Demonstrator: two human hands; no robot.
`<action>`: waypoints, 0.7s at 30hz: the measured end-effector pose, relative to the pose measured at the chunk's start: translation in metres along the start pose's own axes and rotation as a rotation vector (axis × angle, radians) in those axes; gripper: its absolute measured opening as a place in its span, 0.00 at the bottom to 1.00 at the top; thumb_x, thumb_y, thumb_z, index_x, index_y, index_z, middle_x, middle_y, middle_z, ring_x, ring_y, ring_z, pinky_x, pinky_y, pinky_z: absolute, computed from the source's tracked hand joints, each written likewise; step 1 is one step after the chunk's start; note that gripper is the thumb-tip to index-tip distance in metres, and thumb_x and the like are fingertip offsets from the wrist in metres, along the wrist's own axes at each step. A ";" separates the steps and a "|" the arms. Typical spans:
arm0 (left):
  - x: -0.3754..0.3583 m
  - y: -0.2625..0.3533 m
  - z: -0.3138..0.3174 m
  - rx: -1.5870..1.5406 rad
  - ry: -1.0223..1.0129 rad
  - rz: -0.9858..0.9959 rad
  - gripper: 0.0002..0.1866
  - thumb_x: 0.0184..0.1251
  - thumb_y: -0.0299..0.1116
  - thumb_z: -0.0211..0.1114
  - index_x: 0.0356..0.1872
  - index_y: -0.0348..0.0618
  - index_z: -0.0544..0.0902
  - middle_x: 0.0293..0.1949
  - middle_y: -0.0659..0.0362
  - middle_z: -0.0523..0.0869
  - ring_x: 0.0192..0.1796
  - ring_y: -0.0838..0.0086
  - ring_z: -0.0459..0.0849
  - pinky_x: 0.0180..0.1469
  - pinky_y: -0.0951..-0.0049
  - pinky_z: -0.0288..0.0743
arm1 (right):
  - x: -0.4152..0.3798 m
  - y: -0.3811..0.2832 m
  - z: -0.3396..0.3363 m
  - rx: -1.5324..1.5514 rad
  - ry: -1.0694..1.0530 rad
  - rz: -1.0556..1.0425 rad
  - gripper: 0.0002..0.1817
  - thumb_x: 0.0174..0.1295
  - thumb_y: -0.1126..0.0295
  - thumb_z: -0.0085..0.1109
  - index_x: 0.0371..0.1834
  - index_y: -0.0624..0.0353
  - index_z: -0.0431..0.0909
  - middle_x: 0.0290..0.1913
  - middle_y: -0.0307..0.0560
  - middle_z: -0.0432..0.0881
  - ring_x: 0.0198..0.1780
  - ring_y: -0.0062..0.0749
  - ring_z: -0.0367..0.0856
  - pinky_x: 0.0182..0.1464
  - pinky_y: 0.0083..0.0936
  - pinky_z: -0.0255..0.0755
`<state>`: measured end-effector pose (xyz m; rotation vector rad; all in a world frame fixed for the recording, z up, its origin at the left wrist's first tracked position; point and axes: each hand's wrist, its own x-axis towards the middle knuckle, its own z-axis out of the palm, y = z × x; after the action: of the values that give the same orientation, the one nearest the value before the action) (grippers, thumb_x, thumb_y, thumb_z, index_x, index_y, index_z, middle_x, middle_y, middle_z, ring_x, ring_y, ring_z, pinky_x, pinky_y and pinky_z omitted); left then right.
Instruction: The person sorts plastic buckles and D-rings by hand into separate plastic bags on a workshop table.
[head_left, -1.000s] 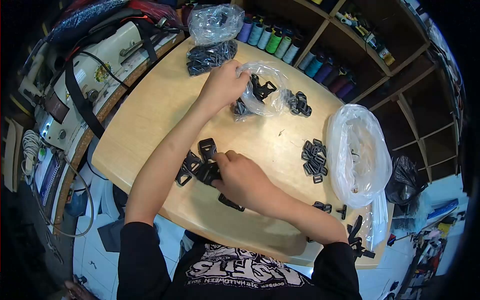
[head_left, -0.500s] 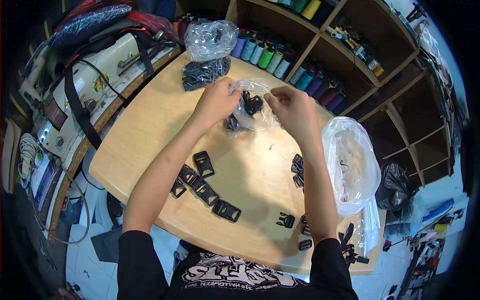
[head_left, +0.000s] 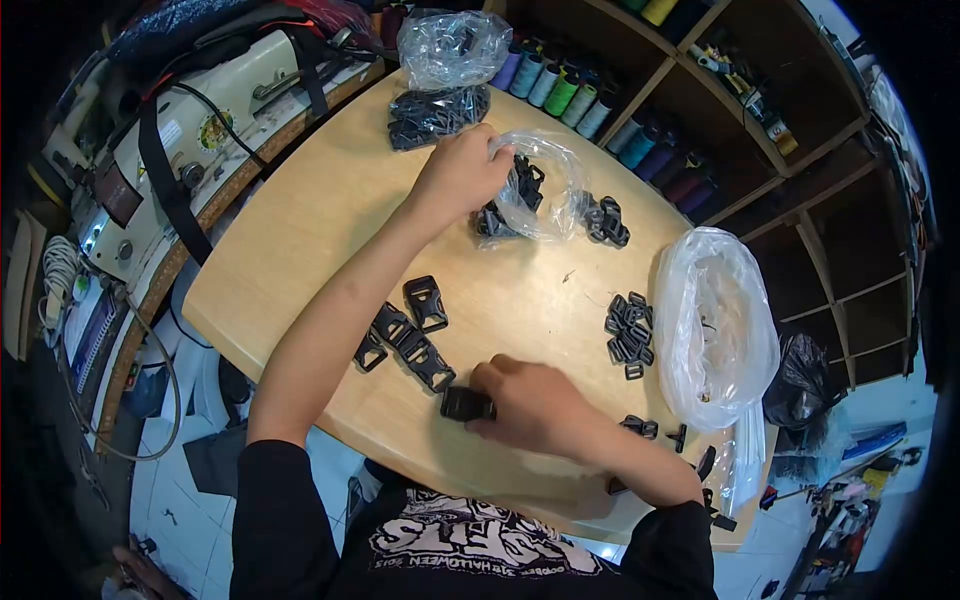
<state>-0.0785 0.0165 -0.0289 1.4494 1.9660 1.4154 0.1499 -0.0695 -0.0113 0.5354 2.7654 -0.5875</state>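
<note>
Two hands work apart: your left hand (head_left: 462, 172) pinches the rim of the small clear bag (head_left: 535, 190) at the table's (head_left: 300, 220) far side, while your right hand (head_left: 530, 405) has dropped from that bag to the near edge, fingers curled over a black buckle (head_left: 466, 404), mostly hidden.

- A sewing machine (head_left: 190, 120) stands at the table's far left edge.
- Thread spools (head_left: 560, 90) line the shelf.
- A big white plastic bag (head_left: 715, 330) lies at the right.
</note>
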 end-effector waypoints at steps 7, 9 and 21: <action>0.006 -0.009 0.003 0.062 0.014 0.052 0.20 0.67 0.41 0.61 0.50 0.34 0.80 0.23 0.49 0.85 0.20 0.68 0.85 0.24 0.68 0.78 | 0.042 0.064 -0.091 0.388 0.385 0.247 0.25 0.52 0.51 0.71 0.35 0.67 0.83 0.24 0.51 0.85 0.26 0.36 0.85 0.33 0.29 0.77; 0.004 -0.010 0.004 0.043 -0.004 0.055 0.20 0.67 0.41 0.61 0.50 0.34 0.80 0.23 0.49 0.85 0.20 0.67 0.85 0.23 0.67 0.78 | 0.062 0.080 -0.115 0.322 0.483 0.305 0.26 0.53 0.50 0.71 0.34 0.69 0.83 0.21 0.49 0.84 0.23 0.35 0.84 0.30 0.27 0.76; 0.002 -0.005 0.003 0.045 0.015 0.065 0.17 0.68 0.40 0.60 0.44 0.33 0.81 0.19 0.51 0.83 0.20 0.66 0.84 0.25 0.67 0.78 | 0.058 -0.018 -0.016 0.061 0.150 -0.032 0.29 0.52 0.53 0.71 0.46 0.66 0.74 0.43 0.56 0.80 0.42 0.52 0.83 0.45 0.39 0.78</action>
<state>-0.0799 0.0200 -0.0343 1.5397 1.9886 1.4223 0.0874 -0.0606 -0.0096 0.5720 2.9097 -0.6658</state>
